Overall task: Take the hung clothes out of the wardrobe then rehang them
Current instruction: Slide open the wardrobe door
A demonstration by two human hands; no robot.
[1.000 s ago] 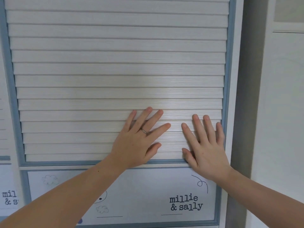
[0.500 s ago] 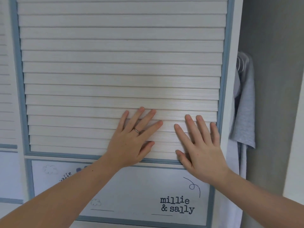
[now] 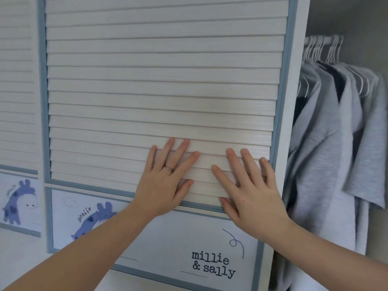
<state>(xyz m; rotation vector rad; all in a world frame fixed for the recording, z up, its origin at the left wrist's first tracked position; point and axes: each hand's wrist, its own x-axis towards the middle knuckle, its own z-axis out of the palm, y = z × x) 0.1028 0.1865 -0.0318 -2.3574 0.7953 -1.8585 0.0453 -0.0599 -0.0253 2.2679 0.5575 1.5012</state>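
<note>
**At the wardrobe:** Both your palms press flat on the lower slats of the white louvred wardrobe door with blue-grey trim [image 3: 159, 91]. Your left hand [image 3: 165, 185] is spread near the door's middle. Your right hand [image 3: 252, 198] lies just beside it, its little finger at the door's right-hand trim. Neither hand grasps anything; the fingers lie straight and splayed against the slats.

Right of the door's edge, the opening shows the pale grey hung clothes [image 3: 327, 143], a darker garment among them. They hang on thin white hangers [image 3: 315, 51] crowded along a pale rail [image 3: 324, 38]. Left of the door stands a matching louvred panel [image 3: 16, 101], and below the slats a printed strip reads "millie & sally" [image 3: 212, 264].

The step in hand looks to be opening the wardrobe; no garment is out yet. Flat palms hold the door by friction alone, so they may skid across the slats and leave the gap narrow. If you reach through a narrow gap, a hanger or sleeve could catch on the door's edge. The tightly packed hooks could tangle, and lifting one might drag its neighbour off the rail. Mind your fingers where the door meets the left panel.
</note>
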